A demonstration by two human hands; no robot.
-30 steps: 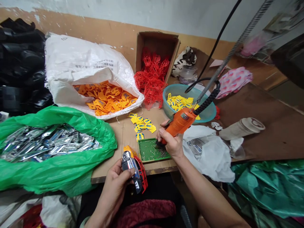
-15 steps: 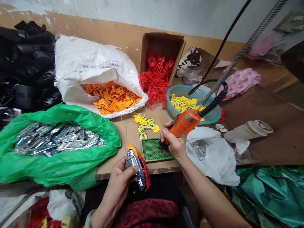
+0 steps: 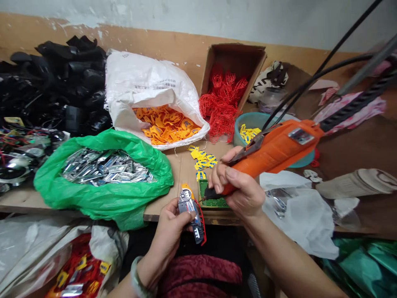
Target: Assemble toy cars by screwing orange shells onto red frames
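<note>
At six o'clock, the left hand (image 3: 173,225) pinches a silver-and-black toy part (image 3: 186,205). The right hand (image 3: 242,186) wraps around an orange power screwdriver (image 3: 273,151) at three o'clock, its tip near the part; a green tray (image 3: 203,187) lies at five.

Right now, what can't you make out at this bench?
In the head view:
Green tray: partly hidden behind the orange driver and right hand.
Bowl: middle hidden behind the driver.
Held assembly: partly covered by the left hand.
Driver's label: too blurred to read.
Black parts: pile cut off by the left edge.
</note>
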